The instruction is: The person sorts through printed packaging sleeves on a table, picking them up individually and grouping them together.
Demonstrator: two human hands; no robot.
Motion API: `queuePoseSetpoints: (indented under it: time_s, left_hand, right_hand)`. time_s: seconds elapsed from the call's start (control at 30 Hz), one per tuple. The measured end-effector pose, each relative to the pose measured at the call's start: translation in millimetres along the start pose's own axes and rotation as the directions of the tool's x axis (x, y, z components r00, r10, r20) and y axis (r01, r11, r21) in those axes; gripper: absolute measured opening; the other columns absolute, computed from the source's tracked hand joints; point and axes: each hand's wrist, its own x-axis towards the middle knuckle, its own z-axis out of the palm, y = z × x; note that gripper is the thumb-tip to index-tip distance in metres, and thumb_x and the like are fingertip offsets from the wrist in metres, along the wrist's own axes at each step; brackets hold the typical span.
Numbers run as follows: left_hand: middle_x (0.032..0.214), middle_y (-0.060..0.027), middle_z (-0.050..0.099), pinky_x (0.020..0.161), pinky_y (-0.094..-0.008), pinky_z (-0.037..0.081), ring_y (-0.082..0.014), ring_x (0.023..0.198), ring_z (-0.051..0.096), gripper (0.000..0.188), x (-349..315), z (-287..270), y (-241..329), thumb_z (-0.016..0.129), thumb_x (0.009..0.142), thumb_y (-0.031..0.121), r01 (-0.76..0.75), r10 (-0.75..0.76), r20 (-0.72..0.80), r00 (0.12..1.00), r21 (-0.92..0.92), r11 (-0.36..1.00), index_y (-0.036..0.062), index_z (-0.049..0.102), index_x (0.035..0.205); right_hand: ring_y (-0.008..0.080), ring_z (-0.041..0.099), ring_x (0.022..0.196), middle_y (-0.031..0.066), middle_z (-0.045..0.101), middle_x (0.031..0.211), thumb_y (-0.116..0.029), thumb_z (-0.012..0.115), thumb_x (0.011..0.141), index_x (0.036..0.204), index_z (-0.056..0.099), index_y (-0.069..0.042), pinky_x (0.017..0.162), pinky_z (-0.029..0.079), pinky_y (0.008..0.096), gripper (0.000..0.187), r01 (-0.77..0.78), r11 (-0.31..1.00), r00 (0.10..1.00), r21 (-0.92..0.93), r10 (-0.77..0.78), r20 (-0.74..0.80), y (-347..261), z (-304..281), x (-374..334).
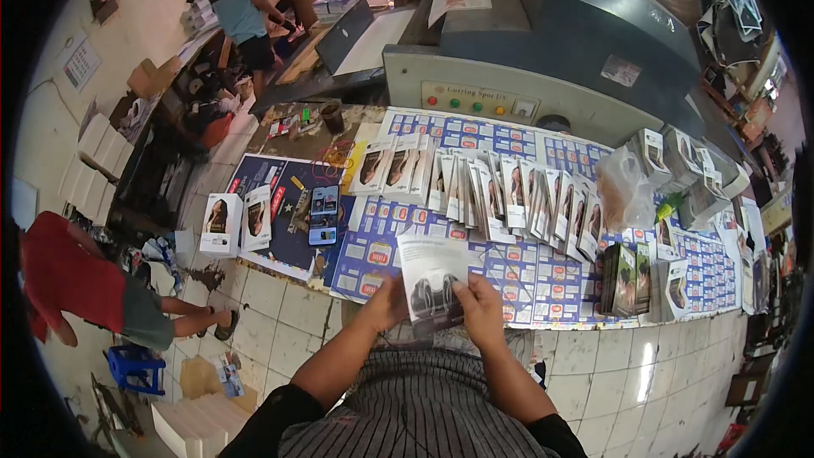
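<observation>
In front of my waist, at the table's near edge, I hold a white printed packet (431, 259) with a dark picture on its lower half. My left hand (387, 304) is closed on its lower left side, fingers partly hidden behind it. With the thumb on its front, my right hand (481, 309) grips the lower right side. Beyond my hands, a long row of similar packets (514, 195) stands overlapping across the table. Flatter stacks of them (395, 163) lie at the row's left end.
Blue printed sheets (369, 242) cover the table. A phone (324, 215) and two packet stacks (221, 222) lie at left. A clear plastic bag (626, 187) and dark packets (621, 280) stand at right. A large grey machine (543, 42) backs the table. Other people (76, 276) are at left.
</observation>
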Motion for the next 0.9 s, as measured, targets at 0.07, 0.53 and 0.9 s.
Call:
queuePoseSetpoints:
  time_s: [0.07,0.53,0.9]
  left_hand:
    - [0.140,-0.0102,0.055,0.111,-0.0446,0.040,-0.0244,0.130,0.052,0.070,4.0,-5.9,-3.0,0.063,0.094,0.050,0.082,-0.082,-0.118,0.990,-0.005,0.997,0.0061,0.043,0.145]
    - [0.146,-0.0161,0.045,0.108,-0.0494,0.037,-0.0296,0.134,0.043,0.056,48.7,-24.7,-12.9,0.072,0.084,0.020,0.308,0.581,0.023,0.813,0.831,-0.464,0.0065,0.056,0.136]
    - [0.153,-0.0092,0.040,0.117,-0.0488,0.023,-0.0292,0.145,0.030,0.056,47.9,-40.2,-13.4,0.067,0.085,0.032,-0.113,0.138,0.245,0.960,0.784,-0.611,0.0200,0.057,0.139]
  right_hand:
    - [0.0046,0.054,0.074,-0.0027,0.066,0.085,-0.013,0.066,0.097,0.111,0.066,0.001,0.068,0.044,0.0221,0.021,-0.201,0.916,0.979,0.346,0.199,0.041,15.7,3.1,10.6]
    - [0.0261,0.069,0.073,0.0216,0.073,0.092,-0.014,0.067,0.089,0.115,0.063,0.004,0.065,0.052,0.0348,0.032,-0.213,0.878,0.972,-0.429,0.144,-0.186,113.4,-23.2,37.2]
    - [0.0190,0.068,0.080,0.0094,0.069,0.106,-0.030,0.052,0.103,0.124,0.060,-0.001,0.071,0.055,0.0317,0.036,-0.582,0.730,0.805,0.357,0.580,0.125,101.4,-34.9,40.9]
